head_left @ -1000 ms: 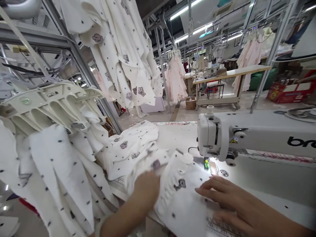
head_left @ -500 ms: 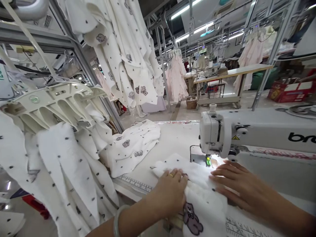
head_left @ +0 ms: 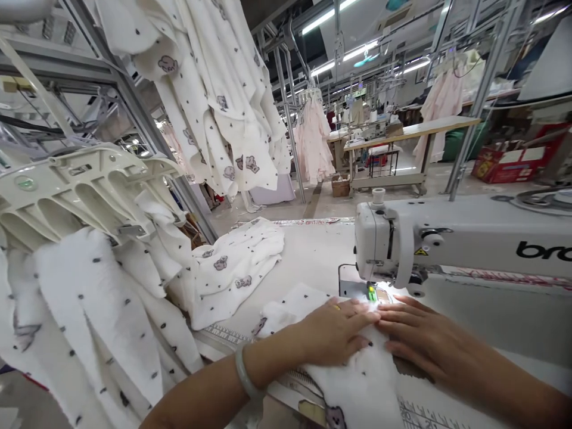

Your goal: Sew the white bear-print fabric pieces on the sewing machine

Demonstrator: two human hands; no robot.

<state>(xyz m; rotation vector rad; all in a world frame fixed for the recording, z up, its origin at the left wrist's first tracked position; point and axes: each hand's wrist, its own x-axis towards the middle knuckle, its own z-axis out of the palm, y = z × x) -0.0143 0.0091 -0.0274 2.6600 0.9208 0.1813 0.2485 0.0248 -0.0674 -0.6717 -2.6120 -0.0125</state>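
Observation:
White fleece fabric (head_left: 357,381) with small dark spots and bear prints lies on the sewing machine bed, its lower part reaching toward me. My left hand (head_left: 337,333), with a ring and a pale bangle, rests on it with fingers stretched toward the green presser foot (head_left: 372,293). Flat beside it lies my right hand (head_left: 417,330), fingers extended at the fabric's right edge. The fingertips of both hands nearly meet just in front of the foot. The sewing machine (head_left: 402,238) has its lamp lit over the needle area, where my fingers partly cover the cloth.
Another printed fabric piece (head_left: 241,268) lies left on the white table (head_left: 313,250). Cream hangers (head_left: 80,185) carry white pieces at the left, and more printed cloth (head_left: 214,95) hangs above. A ruler strip (head_left: 223,335) runs along the table's front edge.
My left hand has slid right and forward over the fabric, close to the presser foot and my right hand. The fabric's bear print has shifted down and left; the view has turned slightly.

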